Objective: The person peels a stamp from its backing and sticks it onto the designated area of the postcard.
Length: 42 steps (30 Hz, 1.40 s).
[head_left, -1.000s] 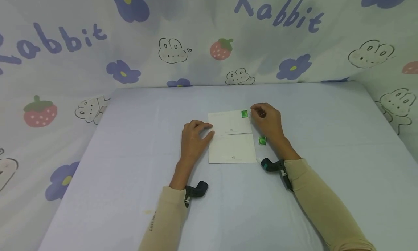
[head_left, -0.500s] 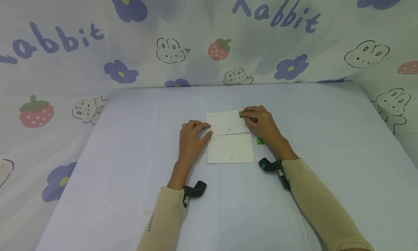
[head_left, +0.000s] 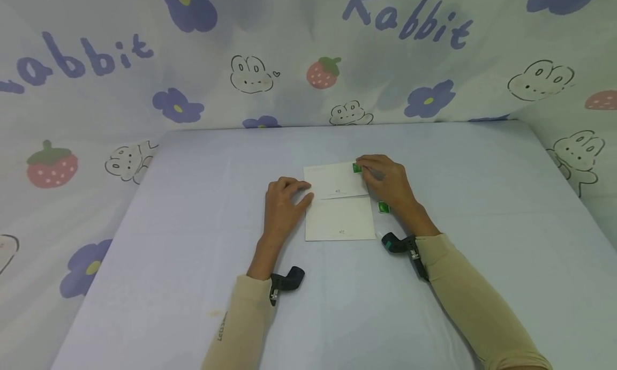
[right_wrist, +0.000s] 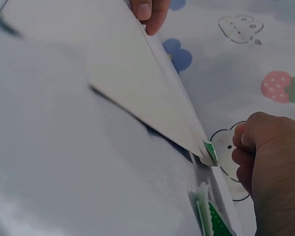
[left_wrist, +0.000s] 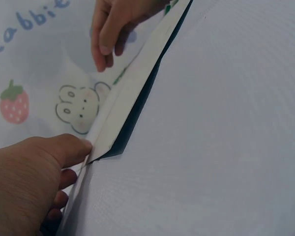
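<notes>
Two cream postcards lie one above the other, the upper card (head_left: 332,180) slightly overlapping the lower card (head_left: 339,220). A green stamp (head_left: 357,167) sits at the upper card's top right corner. My right hand (head_left: 388,180) is over that corner, its fingers bent and its fingertips close to the stamp; in the right wrist view a gap shows between them. Thumb and index finger spread apart, my left hand (head_left: 284,204) touches the cards' left edge, near where they meet. Just right of the cards lies a second green stamp (head_left: 383,206).
A white cloth covers the table (head_left: 193,225). Behind it hangs a curtain (head_left: 289,38) printed with rabbits, flowers and strawberries. Black wrist cameras sit on the left sleeve (head_left: 250,306) and the right sleeve (head_left: 467,295).
My right hand moved left from beside the upper card onto its stamped corner, covering part of the stamp, then eased slightly upward, showing more of it. My left hand stays at the cards' edge.
</notes>
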### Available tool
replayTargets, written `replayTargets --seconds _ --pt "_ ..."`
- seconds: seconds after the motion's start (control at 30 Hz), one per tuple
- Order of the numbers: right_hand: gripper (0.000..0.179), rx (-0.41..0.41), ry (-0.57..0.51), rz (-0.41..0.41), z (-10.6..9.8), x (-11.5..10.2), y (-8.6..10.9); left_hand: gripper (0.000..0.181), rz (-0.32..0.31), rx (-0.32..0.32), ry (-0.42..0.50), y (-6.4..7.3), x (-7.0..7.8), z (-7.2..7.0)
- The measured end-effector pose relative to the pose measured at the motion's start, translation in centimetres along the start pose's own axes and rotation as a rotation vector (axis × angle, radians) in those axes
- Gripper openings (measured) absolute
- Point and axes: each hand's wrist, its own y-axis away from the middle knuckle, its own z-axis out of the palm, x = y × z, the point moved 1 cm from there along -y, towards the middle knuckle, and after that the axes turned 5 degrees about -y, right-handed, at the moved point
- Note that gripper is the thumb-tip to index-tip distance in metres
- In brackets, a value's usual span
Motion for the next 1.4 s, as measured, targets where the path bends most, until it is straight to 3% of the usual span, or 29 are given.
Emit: replayTargets --seconds 0.1,0.33,0.43,0.57,0.73,0.83,1.07,1.27,1.4 --pt "0.02 -0.026 0.0 -0.001 -0.05 0.05 0.03 0.02 0.006 0.0 0.002 -0.02 0.02 0.06" --pt "0.02 -0.174 0.038 0.12 0.06 0.29 0.21 0.02 0.008 0.006 0.002 0.0 0.04 0.06" --pt "0.02 -0.193 0.031 0.118 0.15 0.38 0.18 0.02 -0.001 0.0 0.004 -0.01 0.03 0.03" --pt "0.02 -0.144 0.028 0.05 0.21 0.47 0.12 0.021 -0.022 -0.013 0.0 0.0 0.02 0.0" --pt "0.02 -0.014 -0.001 -0.11 0.13 0.28 -0.14 0.021 -0.034 -0.021 -0.004 0.05 0.08 -0.01" --pt "0.02 0.021 -0.013 -0.143 0.09 0.16 -0.19 0.021 -0.022 -0.013 -0.005 0.01 0.08 0.06" --pt "0.018 -0.058 0.022 -0.046 0.07 0.18 0.02 0.02 0.014 0.012 -0.004 -0.09 0.07 0.2" --pt "0.018 -0.15 0.051 0.056 0.2 0.41 0.26 0.021 0.002 0.001 -0.004 -0.11 0.08 0.2" --pt "0.019 -0.157 0.048 0.093 0.29 0.52 0.28 0.022 -0.009 -0.007 -0.005 -0.04 0.07 0.15"
